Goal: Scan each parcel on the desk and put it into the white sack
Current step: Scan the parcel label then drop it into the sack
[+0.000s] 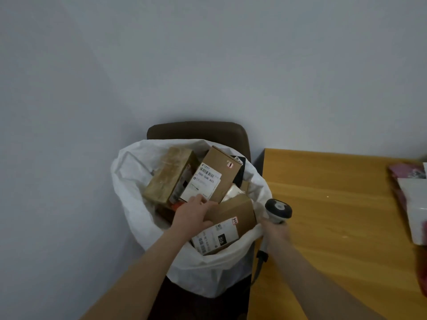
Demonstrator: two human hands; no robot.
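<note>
Cardboard is filling the white sack (pixel 129 188), which is sitting on a dark chair (pixel 198 130) just beside the wooden worktop (pixel 323 204). The left hand (pixel 193 215) is reaching into the sack's mouth, fingers curling over the far edge of a labelled cardboard box (pixel 233 218) lying at the near side among other boxes (pixel 171 176). The right hand (pixel 276 233), blurred, is gripping a grey scanner (pixel 278 210) at the sack's right rim. Pink and white soft parcels (pixel 413 204) are lying at the worktop's right edge.
</note>
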